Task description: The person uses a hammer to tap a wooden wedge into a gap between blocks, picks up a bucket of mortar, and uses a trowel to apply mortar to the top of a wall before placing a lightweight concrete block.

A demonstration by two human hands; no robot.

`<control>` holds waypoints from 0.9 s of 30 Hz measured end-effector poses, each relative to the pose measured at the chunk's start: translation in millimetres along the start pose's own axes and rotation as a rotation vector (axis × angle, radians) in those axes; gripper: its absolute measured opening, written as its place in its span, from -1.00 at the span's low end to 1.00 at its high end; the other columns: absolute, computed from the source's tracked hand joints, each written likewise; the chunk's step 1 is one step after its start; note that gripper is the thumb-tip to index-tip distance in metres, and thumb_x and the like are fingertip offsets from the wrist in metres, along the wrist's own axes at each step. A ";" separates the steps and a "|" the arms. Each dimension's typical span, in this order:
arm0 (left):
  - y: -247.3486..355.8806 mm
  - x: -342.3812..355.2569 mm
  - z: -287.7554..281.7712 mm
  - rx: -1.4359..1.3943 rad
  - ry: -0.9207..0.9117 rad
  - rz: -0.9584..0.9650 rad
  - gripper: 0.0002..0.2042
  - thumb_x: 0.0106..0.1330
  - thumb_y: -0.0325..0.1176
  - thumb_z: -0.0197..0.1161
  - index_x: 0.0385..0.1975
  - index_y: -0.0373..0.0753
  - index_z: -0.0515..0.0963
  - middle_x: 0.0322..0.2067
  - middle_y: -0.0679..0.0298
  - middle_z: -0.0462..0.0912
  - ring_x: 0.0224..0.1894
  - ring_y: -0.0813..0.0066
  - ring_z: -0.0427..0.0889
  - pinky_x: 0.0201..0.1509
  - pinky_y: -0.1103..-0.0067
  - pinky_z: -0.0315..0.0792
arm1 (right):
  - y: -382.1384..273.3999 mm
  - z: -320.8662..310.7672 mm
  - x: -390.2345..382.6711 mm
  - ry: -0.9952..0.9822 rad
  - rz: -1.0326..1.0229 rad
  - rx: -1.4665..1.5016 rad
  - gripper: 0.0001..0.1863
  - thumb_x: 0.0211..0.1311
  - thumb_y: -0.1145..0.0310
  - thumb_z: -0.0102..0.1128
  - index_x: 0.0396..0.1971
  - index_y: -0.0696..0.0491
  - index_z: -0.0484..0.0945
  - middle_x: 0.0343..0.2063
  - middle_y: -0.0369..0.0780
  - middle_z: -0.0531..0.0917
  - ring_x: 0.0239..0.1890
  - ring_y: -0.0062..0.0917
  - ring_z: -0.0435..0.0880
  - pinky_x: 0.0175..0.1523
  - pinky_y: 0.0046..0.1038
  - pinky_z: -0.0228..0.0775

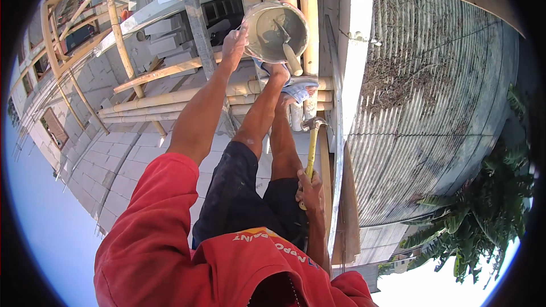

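My left hand [234, 46] is closed on the left rim of a round bucket [263, 51]. Wet grey mortar [267, 27] covers its inside, and a trowel [292, 60] lies in it, its wooden handle sticking out over the near rim. Down by my right thigh, my right hand [310, 191] grips a claw hammer [311, 150] by its yellow handle, head pointing away from me. My feet, in blue-and-white sandals [297, 88], stand on the scaffold just below the bucket.
Bamboo poles [176, 105] and a timber brace [165, 74] form the scaffold. Pale block wall [102, 165] rises at left. To the right, beyond a white ledge [355, 51], lies a corrugated roof [421, 113] with dry debris. A green plant [478, 216] grows beside it.
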State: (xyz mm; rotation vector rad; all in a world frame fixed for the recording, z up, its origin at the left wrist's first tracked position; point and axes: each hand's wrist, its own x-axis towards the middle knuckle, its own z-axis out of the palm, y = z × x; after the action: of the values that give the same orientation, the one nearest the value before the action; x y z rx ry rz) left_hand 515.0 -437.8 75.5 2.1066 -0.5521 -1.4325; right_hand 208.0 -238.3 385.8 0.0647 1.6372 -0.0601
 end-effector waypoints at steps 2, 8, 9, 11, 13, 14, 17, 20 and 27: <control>23.4 -33.1 7.8 -0.166 -0.132 -0.051 -0.44 0.33 0.22 0.29 -0.46 -0.29 0.58 -0.58 0.37 0.48 -0.56 0.60 0.45 -0.42 0.62 0.36 | -3.8 -10.3 -8.8 -0.010 -0.085 -0.155 -0.67 0.41 0.14 0.20 -0.19 0.12 0.40 -0.61 -0.31 0.44 -0.68 -0.67 0.45 -0.59 -0.56 0.36; 64.3 -74.7 49.0 0.025 -0.131 -0.104 -0.35 0.28 0.28 0.28 -0.47 -0.38 0.61 -0.64 0.28 0.49 -0.49 0.43 0.47 -0.36 0.41 0.35 | 8.7 -38.4 -39.8 0.044 -0.182 -0.530 -0.70 0.38 0.21 0.21 -0.19 0.15 0.43 -0.44 -0.17 0.60 -0.40 -0.50 0.66 -0.28 -0.44 0.55; 72.4 -73.3 52.7 0.004 -0.127 -0.079 -0.35 0.28 0.28 0.28 -0.47 -0.38 0.61 -0.64 0.28 0.49 -0.49 0.43 0.47 -0.36 0.41 0.35 | 15.0 -43.3 -39.2 0.077 -0.211 -0.637 -0.69 0.38 0.20 0.20 -0.19 0.15 0.43 -0.42 -0.16 0.60 -0.37 -0.50 0.67 -0.27 -0.45 0.54; 74.3 -70.2 31.5 -0.009 -0.158 -0.173 -0.39 0.29 0.25 0.29 -0.40 -0.36 0.64 -0.61 0.29 0.54 -0.47 0.44 0.52 -0.34 0.46 0.38 | 13.1 -38.9 -44.9 0.047 -0.235 -0.620 -0.69 0.38 0.21 0.19 -0.17 0.16 0.42 -0.40 -0.12 0.60 -0.35 -0.44 0.69 -0.22 -0.39 0.55; 87.3 -94.5 27.3 -0.217 -0.082 -0.172 -0.49 0.30 0.20 0.32 -0.54 -0.18 0.49 -0.66 0.42 0.37 -0.57 0.58 0.34 -0.47 0.53 0.22 | 5.5 -44.4 -54.9 0.049 -0.249 -0.632 -0.68 0.38 0.20 0.19 -0.15 0.17 0.43 -0.39 -0.11 0.61 -0.33 -0.41 0.71 -0.19 -0.37 0.55; 90.2 -104.3 10.2 -0.339 -0.032 -0.203 -0.52 0.31 0.17 0.33 -0.61 -0.08 0.40 -0.69 0.50 0.26 -0.64 0.65 0.22 -0.54 0.58 0.13 | 8.5 -44.2 -52.6 0.043 -0.242 -0.607 -0.62 0.37 0.14 0.17 -0.11 0.18 0.42 -0.34 -0.02 0.65 -0.24 -0.24 0.72 -0.11 -0.26 0.51; 106.4 -130.2 -26.0 -0.599 0.041 -0.306 -0.51 0.34 0.13 0.31 -0.66 0.03 0.26 -0.71 0.59 0.05 -0.72 0.71 0.03 -0.61 0.66 0.03 | 2.7 -54.4 -54.1 0.112 -0.303 -0.663 -0.55 0.35 0.07 0.15 -0.07 0.19 0.42 -0.28 0.07 0.69 -0.15 -0.04 0.73 -0.02 -0.12 0.48; 108.7 -156.0 -51.9 -0.746 0.245 -0.472 -0.46 0.32 0.23 0.26 -0.68 0.05 0.19 -0.73 0.57 0.03 -0.76 0.63 0.01 -0.62 0.63 0.03 | 5.2 -69.1 -45.5 0.203 -0.395 -0.801 -0.53 0.33 0.05 0.15 -0.06 0.19 0.43 -0.24 0.09 0.70 -0.15 0.02 0.72 -0.01 -0.07 0.48; 107.6 -241.1 -144.4 -1.127 0.378 -0.460 -0.39 0.29 0.37 0.15 -0.69 0.06 0.07 -0.78 0.51 0.03 -0.74 0.52 0.08 -0.53 0.53 0.21 | -29.5 -104.6 -62.2 0.291 -0.581 -0.852 -0.55 0.27 0.04 0.25 -0.15 0.16 0.54 -0.41 -0.01 0.68 -0.33 -0.20 0.71 -0.17 -0.18 0.49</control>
State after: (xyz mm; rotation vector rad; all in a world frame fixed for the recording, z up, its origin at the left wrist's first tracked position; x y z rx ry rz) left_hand 560.2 -348.8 359.4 1.4822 0.7794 -1.0744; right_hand 105.8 -259.9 455.0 -1.0948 1.8006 0.2144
